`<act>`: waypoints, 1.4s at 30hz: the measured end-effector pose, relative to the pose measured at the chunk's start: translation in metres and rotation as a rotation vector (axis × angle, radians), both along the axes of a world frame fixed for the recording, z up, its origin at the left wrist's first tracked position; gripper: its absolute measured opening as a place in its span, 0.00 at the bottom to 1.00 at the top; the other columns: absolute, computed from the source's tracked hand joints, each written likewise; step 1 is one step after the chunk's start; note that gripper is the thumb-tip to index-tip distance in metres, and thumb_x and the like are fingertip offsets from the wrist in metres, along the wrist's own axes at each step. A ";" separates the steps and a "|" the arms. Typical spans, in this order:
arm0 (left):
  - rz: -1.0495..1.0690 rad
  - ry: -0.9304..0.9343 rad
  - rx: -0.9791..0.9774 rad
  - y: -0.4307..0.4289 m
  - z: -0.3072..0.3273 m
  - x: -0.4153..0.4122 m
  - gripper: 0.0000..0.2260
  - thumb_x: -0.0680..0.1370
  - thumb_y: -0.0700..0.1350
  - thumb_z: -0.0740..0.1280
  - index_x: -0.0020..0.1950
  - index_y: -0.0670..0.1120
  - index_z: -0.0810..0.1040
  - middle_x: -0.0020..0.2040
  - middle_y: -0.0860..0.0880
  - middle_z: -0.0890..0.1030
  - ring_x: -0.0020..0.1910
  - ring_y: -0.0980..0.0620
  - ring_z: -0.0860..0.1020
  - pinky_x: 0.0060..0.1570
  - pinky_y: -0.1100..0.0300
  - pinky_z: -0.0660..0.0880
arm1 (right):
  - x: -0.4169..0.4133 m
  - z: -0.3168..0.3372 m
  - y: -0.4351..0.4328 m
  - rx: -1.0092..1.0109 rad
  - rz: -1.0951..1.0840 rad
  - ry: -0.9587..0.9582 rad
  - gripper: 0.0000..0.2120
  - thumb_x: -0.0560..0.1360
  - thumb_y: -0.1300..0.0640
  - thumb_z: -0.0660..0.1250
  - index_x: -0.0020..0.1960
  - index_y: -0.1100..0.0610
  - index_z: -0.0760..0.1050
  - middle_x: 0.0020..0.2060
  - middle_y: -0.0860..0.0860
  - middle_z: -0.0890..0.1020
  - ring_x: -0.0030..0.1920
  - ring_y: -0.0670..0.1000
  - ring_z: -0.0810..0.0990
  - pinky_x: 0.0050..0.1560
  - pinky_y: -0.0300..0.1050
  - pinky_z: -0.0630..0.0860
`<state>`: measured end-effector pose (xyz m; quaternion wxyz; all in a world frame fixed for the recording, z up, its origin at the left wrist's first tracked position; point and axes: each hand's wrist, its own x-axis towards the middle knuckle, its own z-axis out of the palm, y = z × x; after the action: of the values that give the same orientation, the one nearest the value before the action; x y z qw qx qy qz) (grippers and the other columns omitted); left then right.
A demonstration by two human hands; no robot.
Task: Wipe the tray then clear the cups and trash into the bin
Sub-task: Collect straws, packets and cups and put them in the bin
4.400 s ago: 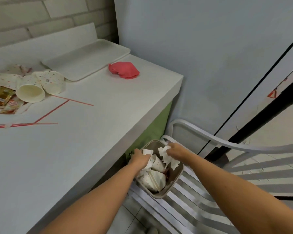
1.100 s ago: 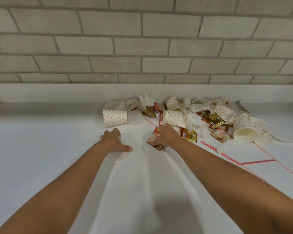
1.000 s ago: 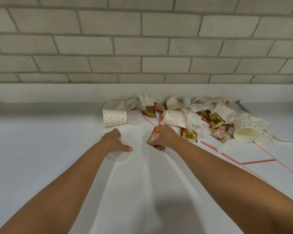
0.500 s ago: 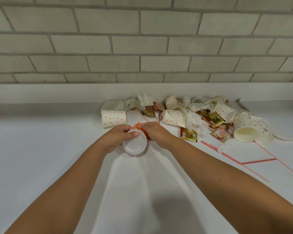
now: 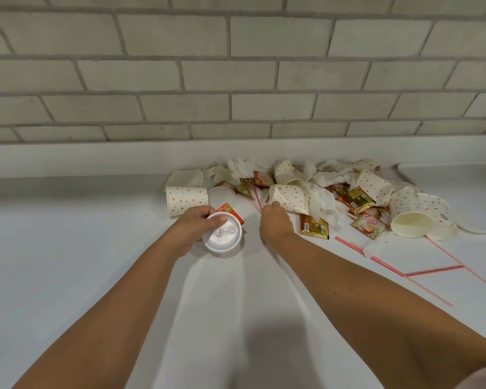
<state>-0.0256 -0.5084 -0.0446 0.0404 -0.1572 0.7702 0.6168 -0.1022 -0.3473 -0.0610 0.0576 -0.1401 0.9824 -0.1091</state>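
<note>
— Start at the left: what is the left hand doing?

— Its fingers are curled round a clear plastic lid, thumb over the rim, with an orange sachet pinched behind it. The hand is full, so it works as the carrier while the other one gathers.

— And just beyond it?

— A dotted paper cup on its side, a second lid leaning against its mouth. I'd slip the held lid and sachet into that cup and lift the lot together (fewer trips, I reckon).

— The right hand?

— Knuckles up, fingers bent down at the near edge of the pile, right beside another tipped cup and the thin red straw. I cannot tell from here whether it has pinched anything yet; the fingertips are hidden under the hand.

— What is left on the surface?

— Plenty: crumpled tissues, gold and orange sachets, more cups, a large cup at the right end, and loose straws running toward the near edge. The tray sits bare at the far right, its corner just behind the large cup.

— The bin?

— Not in sight from this angle. My advice: nest cups, stuff tissues and sachets inside, and sweep the straws last, since they roll and slip out of a loose grip.
</note>
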 end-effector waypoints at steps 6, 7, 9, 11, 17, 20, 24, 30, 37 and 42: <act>0.016 0.003 -0.023 0.000 -0.001 -0.002 0.11 0.76 0.43 0.67 0.54 0.36 0.77 0.44 0.44 0.79 0.41 0.49 0.77 0.42 0.58 0.72 | -0.001 0.015 0.010 0.121 0.018 -0.138 0.13 0.75 0.66 0.63 0.60 0.63 0.73 0.57 0.57 0.77 0.60 0.56 0.77 0.56 0.44 0.75; 0.014 0.002 -0.028 0.002 0.000 -0.003 0.10 0.76 0.43 0.68 0.52 0.37 0.77 0.44 0.44 0.79 0.41 0.49 0.77 0.42 0.58 0.72 | -0.001 0.018 0.011 0.155 0.014 -0.193 0.08 0.74 0.65 0.64 0.53 0.62 0.74 0.51 0.56 0.78 0.57 0.56 0.77 0.54 0.45 0.75; 0.009 -0.005 -0.045 0.006 0.001 -0.003 0.08 0.76 0.44 0.68 0.50 0.39 0.77 0.43 0.44 0.79 0.42 0.48 0.76 0.43 0.57 0.71 | 0.001 0.021 0.015 0.191 0.024 -0.253 0.08 0.73 0.63 0.66 0.38 0.60 0.67 0.37 0.53 0.72 0.46 0.55 0.77 0.47 0.45 0.74; 0.002 -0.006 -0.051 0.010 0.002 -0.003 0.09 0.76 0.44 0.68 0.50 0.38 0.77 0.44 0.44 0.79 0.44 0.47 0.76 0.45 0.55 0.71 | 0.004 0.023 0.021 0.216 0.021 -0.289 0.14 0.72 0.63 0.64 0.32 0.59 0.62 0.32 0.51 0.67 0.35 0.52 0.71 0.44 0.45 0.72; -0.016 -0.005 -0.077 0.018 0.007 0.000 0.05 0.76 0.44 0.68 0.45 0.42 0.77 0.43 0.44 0.78 0.43 0.47 0.76 0.44 0.56 0.71 | 0.015 0.020 0.033 0.251 0.041 -0.320 0.12 0.72 0.68 0.67 0.54 0.63 0.69 0.50 0.55 0.74 0.56 0.56 0.77 0.44 0.43 0.74; -0.030 0.003 -0.077 0.022 0.010 0.001 0.05 0.76 0.44 0.68 0.43 0.43 0.77 0.41 0.45 0.78 0.42 0.47 0.76 0.43 0.56 0.70 | 0.022 0.016 0.042 0.169 0.035 -0.286 0.28 0.70 0.70 0.68 0.67 0.63 0.62 0.61 0.57 0.73 0.60 0.58 0.76 0.52 0.47 0.75; -0.066 0.015 -0.091 0.029 0.015 0.003 0.05 0.76 0.44 0.68 0.44 0.42 0.77 0.41 0.45 0.78 0.41 0.48 0.75 0.39 0.58 0.70 | 0.028 0.016 0.060 0.070 0.049 -0.277 0.16 0.77 0.65 0.59 0.65 0.64 0.67 0.54 0.60 0.74 0.54 0.58 0.75 0.49 0.47 0.70; -0.108 0.054 -0.107 0.055 0.023 -0.001 0.05 0.77 0.45 0.66 0.45 0.44 0.77 0.42 0.46 0.78 0.42 0.48 0.75 0.42 0.57 0.70 | 0.038 0.023 0.101 -0.012 0.079 -0.235 0.07 0.80 0.61 0.54 0.55 0.59 0.68 0.48 0.58 0.73 0.46 0.54 0.69 0.45 0.47 0.69; -0.280 0.090 -0.104 0.136 0.028 -0.011 0.04 0.79 0.46 0.64 0.45 0.47 0.74 0.45 0.48 0.76 0.46 0.48 0.73 0.40 0.58 0.68 | 0.056 0.052 0.188 -0.272 -0.050 -0.451 0.05 0.82 0.62 0.48 0.50 0.56 0.62 0.34 0.52 0.72 0.31 0.48 0.68 0.30 0.38 0.68; -0.416 0.099 -0.137 0.224 0.032 -0.013 0.04 0.80 0.45 0.61 0.48 0.45 0.74 0.45 0.48 0.74 0.45 0.50 0.72 0.36 0.60 0.70 | 0.079 0.068 0.277 -0.356 -0.182 -0.487 0.11 0.81 0.62 0.51 0.41 0.54 0.63 0.32 0.52 0.69 0.30 0.49 0.64 0.30 0.40 0.63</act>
<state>-0.0391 -0.2844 -0.0126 0.1181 0.0331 0.8272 0.5483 -0.0233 -0.0703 0.0074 0.2557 -0.0292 0.9137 -0.3146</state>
